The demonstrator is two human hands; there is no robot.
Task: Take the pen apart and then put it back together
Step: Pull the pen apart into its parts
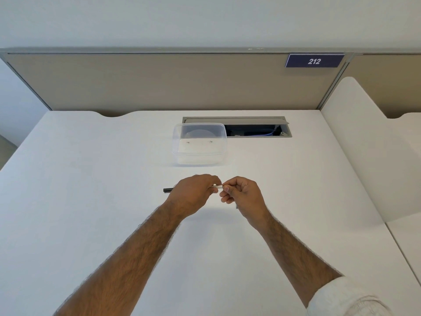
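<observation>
My left hand [193, 195] grips a pen [169, 190] held level above the white desk. The pen's black end sticks out to the left of the fist, and a short white section [218, 186] shows at the right. My right hand [241, 197] pinches the tip of that white end with thumb and forefinger. A small dark piece [237, 206] peeks out below the right palm; what it is cannot be told. Most of the pen is hidden inside the left fist.
A clear plastic box [200, 153] stands on the desk [91, 179] beyond the hands, with two tiny parts inside. Behind it is an open cable hatch [257, 131]. A beige partition [159, 83] closes the back and a white divider [355, 144] the right side.
</observation>
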